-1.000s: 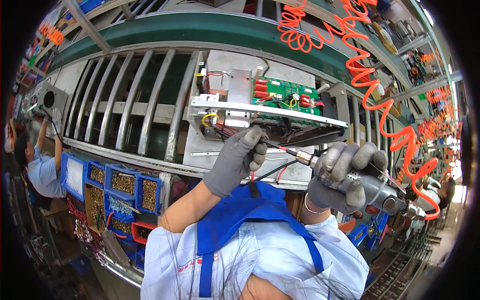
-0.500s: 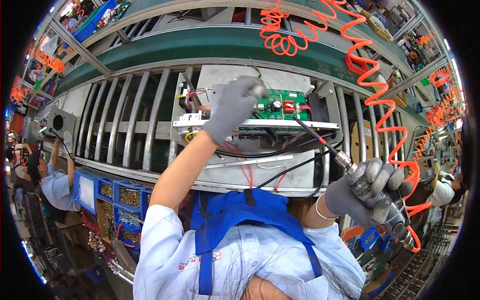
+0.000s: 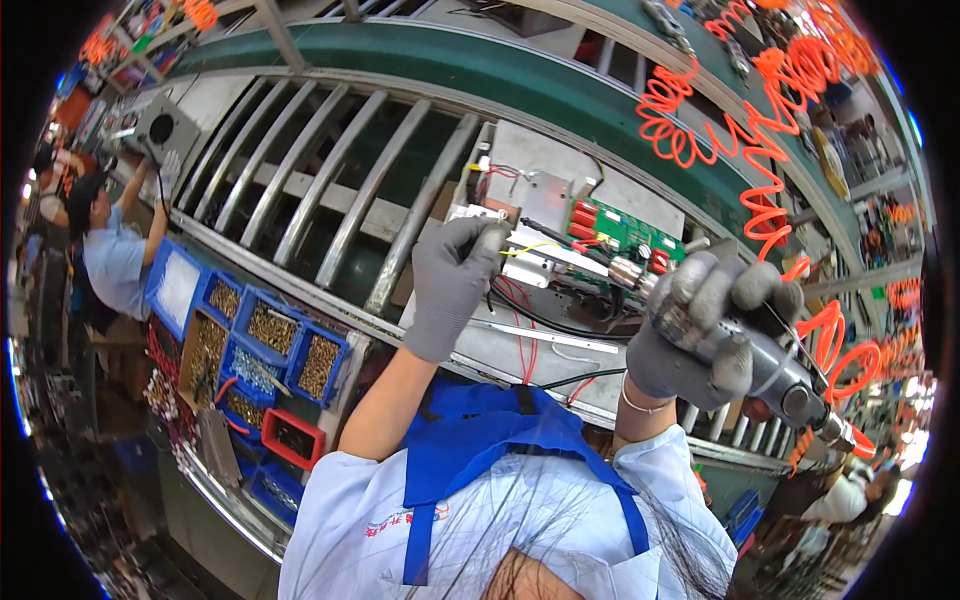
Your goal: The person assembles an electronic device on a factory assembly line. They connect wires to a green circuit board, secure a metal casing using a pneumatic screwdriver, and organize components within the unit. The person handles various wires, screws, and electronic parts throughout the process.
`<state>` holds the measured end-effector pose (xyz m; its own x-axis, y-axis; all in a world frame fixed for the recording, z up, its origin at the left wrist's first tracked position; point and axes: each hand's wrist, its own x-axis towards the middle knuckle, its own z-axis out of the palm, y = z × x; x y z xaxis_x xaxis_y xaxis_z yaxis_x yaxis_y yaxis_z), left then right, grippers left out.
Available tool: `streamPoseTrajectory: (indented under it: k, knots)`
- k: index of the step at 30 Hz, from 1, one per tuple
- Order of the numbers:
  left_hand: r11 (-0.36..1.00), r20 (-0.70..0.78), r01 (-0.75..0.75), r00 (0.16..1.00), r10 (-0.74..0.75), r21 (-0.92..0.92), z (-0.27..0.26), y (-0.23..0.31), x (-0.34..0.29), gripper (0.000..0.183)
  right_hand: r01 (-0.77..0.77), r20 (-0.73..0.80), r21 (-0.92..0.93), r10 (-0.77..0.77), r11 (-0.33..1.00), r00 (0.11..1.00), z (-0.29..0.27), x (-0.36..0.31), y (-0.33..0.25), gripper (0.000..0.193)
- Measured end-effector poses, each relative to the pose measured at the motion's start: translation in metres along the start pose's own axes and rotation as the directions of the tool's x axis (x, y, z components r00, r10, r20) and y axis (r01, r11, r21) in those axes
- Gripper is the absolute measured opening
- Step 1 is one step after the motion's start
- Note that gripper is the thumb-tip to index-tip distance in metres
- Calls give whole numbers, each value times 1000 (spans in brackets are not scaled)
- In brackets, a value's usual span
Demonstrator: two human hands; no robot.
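Observation:
My right hand (image 3: 705,320), in a grey glove, is wrapped round an air screwdriver (image 3: 775,375) with a dark body. Its long bit points left across an open metal chassis (image 3: 555,262), and the tip is close to my left fingertips. My left hand (image 3: 455,280), also gloved, has its fingers pinched together at the chassis's left end; what they grip is hidden. Beside them are a white terminal block (image 3: 478,212) and a thin yellow wire (image 3: 532,247). A green circuit board (image 3: 632,234) with red parts sits inside the chassis, and red wires hang at its near side.
A roller conveyor (image 3: 330,190) runs to the left of the chassis. Blue bins (image 3: 270,330) of brass screws and a red tray (image 3: 293,436) stand at the near left. Coiled orange air hoses (image 3: 765,190) hang at the right. At the far left works another person (image 3: 120,250).
My left hand has come down from over the circuit board to the chassis's left end. The screwdriver has swung up and left over the chassis. The view has turned and shifted left.

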<state>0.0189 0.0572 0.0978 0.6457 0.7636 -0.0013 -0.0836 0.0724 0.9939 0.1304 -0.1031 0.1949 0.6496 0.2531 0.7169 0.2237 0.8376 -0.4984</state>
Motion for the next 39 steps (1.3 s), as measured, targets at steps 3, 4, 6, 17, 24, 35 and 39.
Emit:
streamPoseTrajectory:
  k: [3, 4, 6, 17, 24, 35, 39]
  knots:
    - [875, -97, -264, 940, 328, 405, -14, -29, 1, 16, -22, 6, -61, 23, 998, 1000, 18, -2, 22, 51]
    - [874, -103, -261, 939, 329, 409, -17, -32, 0, 17, -34, 21, -81, 36, 996, 999, 21, -2, 28, 53]
    - [871, -109, -257, 938, 329, 418, -20, -35, 0, 18, -56, 38, -112, 61, 992, 997, 25, -3, 36, 56]
    - [963, -35, 117, 991, -129, -243, -18, -32, -2, 26, -93, -36, -175, 88, 980, 995, 34, -3, 50, 46]
    - [824, 161, 284, 959, -234, -490, -18, -34, -6, 29, -146, -35, -83, 144, 986, 989, 28, -12, 58, 64]
    - [938, -26, 207, 974, -223, -279, -7, -42, -8, 27, -207, -14, -139, 207, 968, 978, 21, -14, 77, 61]
    - [989, -154, 33, 988, -10, 147, -5, -47, -4, 24, -200, -19, -207, 201, 958, 979, 33, -12, 89, 56]
